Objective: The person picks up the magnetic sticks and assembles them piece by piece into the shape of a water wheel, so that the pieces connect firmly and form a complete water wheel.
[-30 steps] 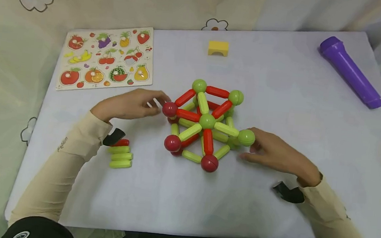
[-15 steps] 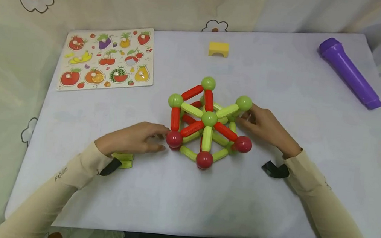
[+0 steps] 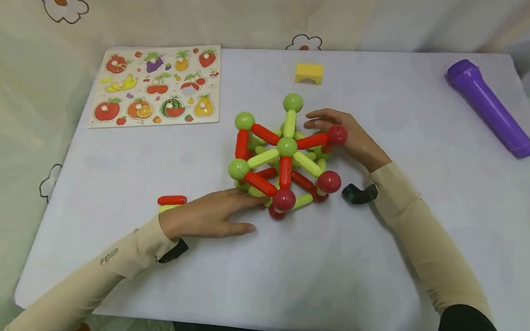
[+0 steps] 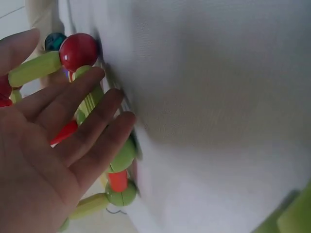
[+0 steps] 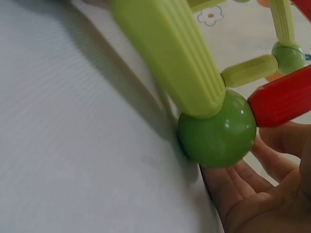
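Note:
A two-tier frame of lime and red rods joined by green and red balls (image 3: pixel 287 147) stands mid-table. It looks like a ball-and-stick building toy. My left hand (image 3: pixel 215 214) lies at its front left with fingers straight, their tips reaching lower rods and partly hidden beneath the upper tier. In the left wrist view the left fingers (image 4: pixel 92 128) are spread flat alongside a lime rod. At the back right, my right hand (image 3: pixel 361 145) has loosely bent fingers beside the frame, a red ball overlapping it. The right wrist view shows the right fingers (image 5: pixel 257 179) close behind a green ball (image 5: pixel 218 131).
A loose red rod (image 3: pixel 172 200) lies by my left wrist, a lime one partly hidden beside it. A fruit puzzle board (image 3: pixel 191 118) is at the back left. Behind the frame stands a yellow arch block (image 3: pixel 309 73); a purple flashlight-shaped tube (image 3: pixel 492 109) lies far right.
The frame has turned counterclockwise seen from above; its red balls went from the left round to the front and right. My left hand moved frontward, my right hand toward the back.

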Demonstrator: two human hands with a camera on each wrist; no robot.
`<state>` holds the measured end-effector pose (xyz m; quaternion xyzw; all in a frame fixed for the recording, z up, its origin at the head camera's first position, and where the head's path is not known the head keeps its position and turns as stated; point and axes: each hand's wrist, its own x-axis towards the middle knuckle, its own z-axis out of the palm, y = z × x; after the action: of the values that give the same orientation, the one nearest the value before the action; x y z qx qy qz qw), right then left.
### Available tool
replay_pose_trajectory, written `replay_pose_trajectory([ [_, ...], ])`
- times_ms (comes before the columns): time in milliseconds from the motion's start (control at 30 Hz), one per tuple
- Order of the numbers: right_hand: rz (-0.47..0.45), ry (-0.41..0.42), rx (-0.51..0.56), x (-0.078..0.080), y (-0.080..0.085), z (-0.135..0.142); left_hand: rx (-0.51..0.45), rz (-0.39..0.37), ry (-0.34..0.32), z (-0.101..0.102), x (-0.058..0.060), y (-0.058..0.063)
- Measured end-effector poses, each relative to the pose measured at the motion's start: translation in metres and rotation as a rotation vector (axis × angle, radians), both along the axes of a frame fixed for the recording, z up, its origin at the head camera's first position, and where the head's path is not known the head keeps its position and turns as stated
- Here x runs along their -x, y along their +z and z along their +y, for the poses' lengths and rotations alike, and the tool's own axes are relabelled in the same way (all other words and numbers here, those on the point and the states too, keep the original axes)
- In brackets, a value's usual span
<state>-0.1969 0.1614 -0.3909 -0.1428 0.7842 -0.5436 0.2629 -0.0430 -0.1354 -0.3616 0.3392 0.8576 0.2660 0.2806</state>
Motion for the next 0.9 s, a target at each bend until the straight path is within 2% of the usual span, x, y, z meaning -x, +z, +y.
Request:
replay_pose_trajectory([
  [100, 0.037, -0.03, -0.02, -0.002, -0.005, 0.013, -0.013, -0.024, 0.037, -0.008, 0.0, 0.006],
  [200, 0.06, -0.042, -0.044, -0.01, -0.007, 0.034, 0.021, 0.03, 0.149, -0.032, 0.001, 0.017],
  [300, 0.073, -0.063, -0.033, -0.019, -0.007, 0.056, 0.155, 0.109, 0.297, -0.065, -0.001, 0.025],
  [367, 0.081, -0.082, -0.021, -0.025, -0.008, 0.066, 0.274, 0.108, 0.364, -0.083, -0.004, 0.025],
  [467, 0.103, -0.091, -0.017, -0.032, -0.008, 0.075, 0.371, 0.039, 0.385, -0.097, -0.008, 0.022],
  [533, 0.12, -0.085, -0.025, -0.036, -0.008, 0.075, 0.369, 0.002, 0.382, -0.1, -0.008, 0.019],
  [800, 0.17, -0.08, -0.064, -0.041, -0.009, 0.07, 0.208, -0.065, 0.395, -0.107, 0.001, 0.008],
  [900, 0.177, -0.078, -0.058, -0.041, -0.009, 0.07, 0.16, -0.04, 0.399, -0.112, 0.007, 0.008],
])
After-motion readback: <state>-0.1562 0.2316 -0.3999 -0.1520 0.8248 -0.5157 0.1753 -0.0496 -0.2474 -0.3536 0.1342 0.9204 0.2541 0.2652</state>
